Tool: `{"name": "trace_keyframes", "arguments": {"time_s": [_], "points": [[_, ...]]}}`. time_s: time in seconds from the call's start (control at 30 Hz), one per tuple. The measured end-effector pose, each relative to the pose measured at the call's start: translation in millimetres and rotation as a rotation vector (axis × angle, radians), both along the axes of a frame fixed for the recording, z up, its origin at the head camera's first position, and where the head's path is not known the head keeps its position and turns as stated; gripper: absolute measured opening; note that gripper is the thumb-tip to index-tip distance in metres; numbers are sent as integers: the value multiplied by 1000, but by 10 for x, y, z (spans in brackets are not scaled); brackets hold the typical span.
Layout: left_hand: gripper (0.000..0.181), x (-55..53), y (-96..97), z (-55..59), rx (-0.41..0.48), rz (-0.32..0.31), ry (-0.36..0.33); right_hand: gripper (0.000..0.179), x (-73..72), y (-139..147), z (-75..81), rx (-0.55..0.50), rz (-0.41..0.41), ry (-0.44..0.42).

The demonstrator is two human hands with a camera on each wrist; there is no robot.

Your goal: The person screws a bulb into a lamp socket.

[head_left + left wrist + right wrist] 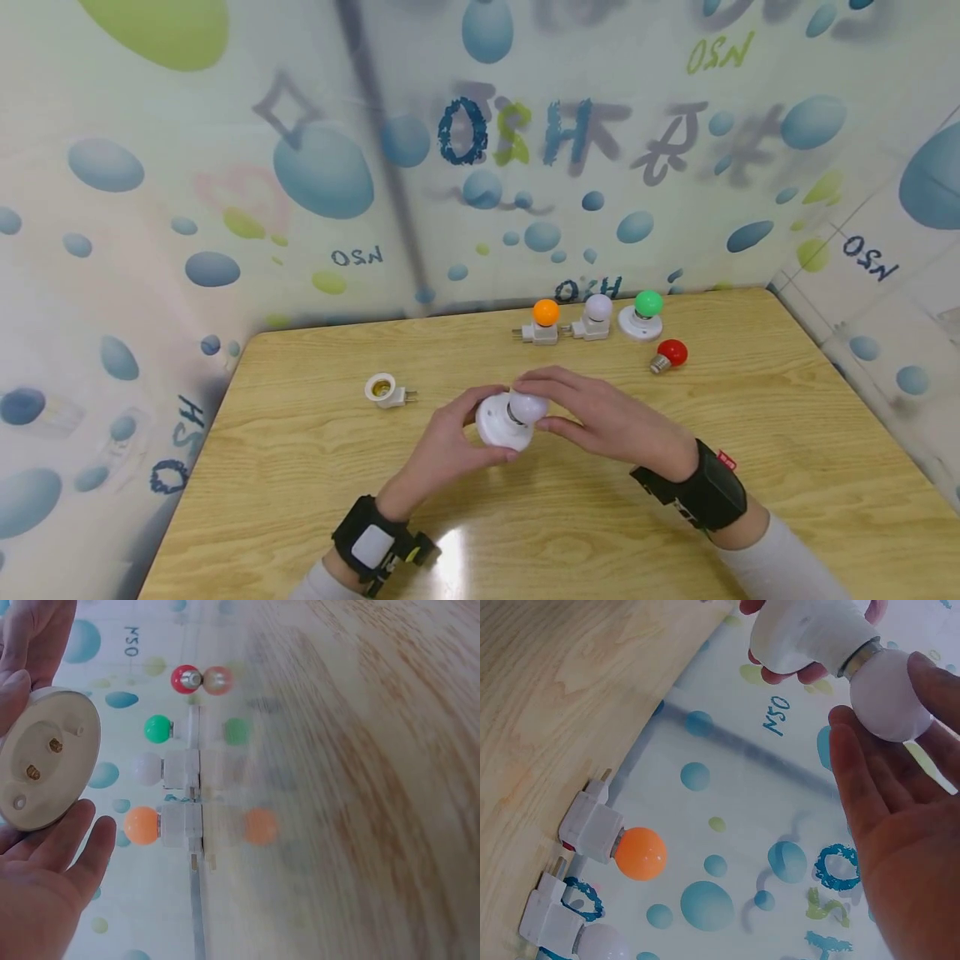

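Observation:
My left hand (459,433) grips a round white lamp holder (493,423) by its rim, lifted above the table. A white light bulb (529,407) sits in its socket, with a strip of the metal screw base showing between them. Thumb and fingers of my right hand (600,414) hold the bulb's globe; in the right wrist view they curve around the white bulb (891,696). From the left wrist view I see the underside of the lamp holder (56,769), with two brass screws in it.
An empty plug-in socket (384,390) lies to the left. Along the back stand an orange bulb (546,313) and a white bulb (598,308) in plug sockets, and a green bulb (648,303) in a round holder. A loose red bulb (672,353) lies nearby. Behind the wooden table (300,467) rises a patterned curtain.

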State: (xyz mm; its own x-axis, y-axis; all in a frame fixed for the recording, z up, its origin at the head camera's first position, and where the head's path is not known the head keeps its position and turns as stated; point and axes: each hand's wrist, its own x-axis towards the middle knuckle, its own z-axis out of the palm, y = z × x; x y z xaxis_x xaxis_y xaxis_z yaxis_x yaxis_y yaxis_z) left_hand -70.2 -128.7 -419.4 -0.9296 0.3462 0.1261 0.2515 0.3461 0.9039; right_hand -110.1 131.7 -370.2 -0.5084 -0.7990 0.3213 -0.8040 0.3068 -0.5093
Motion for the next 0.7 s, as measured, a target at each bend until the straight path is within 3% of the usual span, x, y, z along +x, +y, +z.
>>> {"name": "trace_keyframes", "arguments": {"time_s": [0.23, 0.53, 0.7], "points": [[82, 24, 50, -24, -47, 38, 80, 51, 29, -36, -68, -73, -81, 3], [88, 61, 89, -44, -119, 105, 228, 49, 75, -103, -150, -150, -147, 134], [95, 27, 96, -5, -193, 68, 204, 51, 85, -100, -150, -139, -143, 79]]}}
